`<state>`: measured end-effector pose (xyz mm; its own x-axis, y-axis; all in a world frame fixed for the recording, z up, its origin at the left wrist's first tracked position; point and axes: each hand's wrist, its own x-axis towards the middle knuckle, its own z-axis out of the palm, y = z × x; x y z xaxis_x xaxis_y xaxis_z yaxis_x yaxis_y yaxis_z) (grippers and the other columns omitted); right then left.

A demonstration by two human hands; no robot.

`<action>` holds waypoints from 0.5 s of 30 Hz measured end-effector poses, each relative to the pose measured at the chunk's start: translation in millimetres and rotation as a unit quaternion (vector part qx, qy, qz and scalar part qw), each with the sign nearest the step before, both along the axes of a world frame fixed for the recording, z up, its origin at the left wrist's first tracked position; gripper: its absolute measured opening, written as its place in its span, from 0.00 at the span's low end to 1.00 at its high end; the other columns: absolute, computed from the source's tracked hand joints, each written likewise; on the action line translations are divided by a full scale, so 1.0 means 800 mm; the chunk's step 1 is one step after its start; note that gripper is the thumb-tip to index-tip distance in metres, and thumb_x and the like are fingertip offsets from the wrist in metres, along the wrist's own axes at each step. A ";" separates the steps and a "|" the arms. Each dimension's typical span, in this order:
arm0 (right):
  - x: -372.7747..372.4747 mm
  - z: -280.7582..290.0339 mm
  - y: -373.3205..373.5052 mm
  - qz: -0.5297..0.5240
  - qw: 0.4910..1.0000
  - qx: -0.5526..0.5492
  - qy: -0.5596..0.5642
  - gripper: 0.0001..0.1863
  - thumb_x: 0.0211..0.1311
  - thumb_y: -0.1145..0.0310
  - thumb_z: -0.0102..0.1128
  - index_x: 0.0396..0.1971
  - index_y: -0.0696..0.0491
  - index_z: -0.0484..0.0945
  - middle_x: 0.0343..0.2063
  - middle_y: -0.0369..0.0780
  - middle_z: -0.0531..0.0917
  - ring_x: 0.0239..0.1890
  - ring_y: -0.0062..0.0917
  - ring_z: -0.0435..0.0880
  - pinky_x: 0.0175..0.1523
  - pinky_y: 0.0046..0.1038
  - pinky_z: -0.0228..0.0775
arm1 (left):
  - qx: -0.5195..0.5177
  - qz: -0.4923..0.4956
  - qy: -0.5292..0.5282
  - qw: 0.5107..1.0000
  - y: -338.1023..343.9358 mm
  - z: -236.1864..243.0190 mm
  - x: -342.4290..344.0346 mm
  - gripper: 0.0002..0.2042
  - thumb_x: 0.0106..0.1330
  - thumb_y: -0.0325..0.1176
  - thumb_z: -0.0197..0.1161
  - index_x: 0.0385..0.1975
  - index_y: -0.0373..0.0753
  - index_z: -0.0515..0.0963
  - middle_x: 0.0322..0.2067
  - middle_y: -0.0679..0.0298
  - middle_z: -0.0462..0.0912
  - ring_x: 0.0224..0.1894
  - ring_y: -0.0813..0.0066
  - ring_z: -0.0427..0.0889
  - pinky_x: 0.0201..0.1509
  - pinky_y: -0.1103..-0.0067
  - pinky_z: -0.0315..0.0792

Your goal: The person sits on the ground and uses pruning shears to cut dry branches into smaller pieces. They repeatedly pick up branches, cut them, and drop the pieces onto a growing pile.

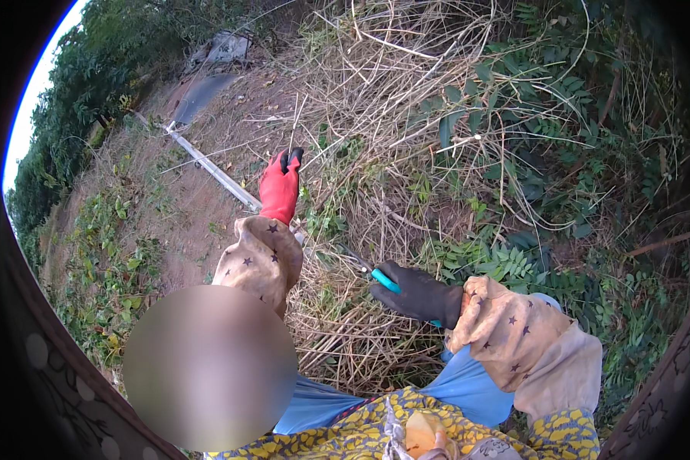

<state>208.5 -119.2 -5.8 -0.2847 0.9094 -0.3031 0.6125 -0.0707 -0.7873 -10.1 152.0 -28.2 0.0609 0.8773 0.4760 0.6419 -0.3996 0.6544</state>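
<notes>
My left hand (pixel 280 186), in a red glove with black fingertips, reaches forward and is closed round a thin dry stem (pixel 295 123). Lower right, my right hand (pixel 418 295), in a dark glove, grips pruning shears (pixel 386 280) with teal handles, their metal blades pointing up-left toward dry grass. Below the shears lies a heap of cut straw-like stems (pixel 345 345). Ahead, a tangled mass of long pale dry stems (pixel 406 54) mixes with green leafy shoots (pixel 491 264).
A long pale pole (pixel 215 172) lies diagonally on bare soil at left, near a dark flat sheet (pixel 203 98). Leafy weeds (pixel 123 261) and trees (pixel 69 100) stand along the left side. Dense foliage (pixel 621 138) fills the right.
</notes>
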 end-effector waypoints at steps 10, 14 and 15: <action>0.019 0.035 -0.012 -0.011 0.999 0.029 0.015 0.25 0.66 0.47 0.54 0.50 0.53 0.68 0.32 0.49 0.82 0.37 0.47 0.83 0.44 0.46 0.72 | 0.029 0.072 0.194 0.978 0.062 -0.065 0.121 0.23 0.64 0.49 0.59 0.58 0.51 0.74 0.55 0.60 0.77 0.59 0.56 0.73 0.61 0.64 0.67; 0.033 0.031 -0.017 -0.024 1.000 0.007 0.014 0.25 0.67 0.48 0.53 0.51 0.53 0.68 0.35 0.51 0.82 0.39 0.49 0.83 0.45 0.47 0.72 | -0.063 0.037 0.254 0.965 0.079 -0.077 0.174 0.28 0.64 0.53 0.59 0.63 0.52 0.68 0.55 0.57 0.78 0.59 0.55 0.75 0.60 0.63 0.67; 0.025 0.035 -0.016 -0.010 0.999 0.022 0.026 0.24 0.67 0.49 0.53 0.51 0.53 0.67 0.35 0.52 0.82 0.39 0.49 0.83 0.44 0.47 0.72 | -0.124 0.036 0.254 0.959 0.079 -0.062 0.154 0.28 0.64 0.53 0.59 0.62 0.51 0.68 0.54 0.57 0.79 0.58 0.55 0.76 0.60 0.63 0.68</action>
<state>228.1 -132.2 22.3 -0.2808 0.9273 -0.2474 0.5701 -0.0462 -0.8203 113.1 215.3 -78.0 0.1656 0.9700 0.1778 0.9227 -0.2161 0.3193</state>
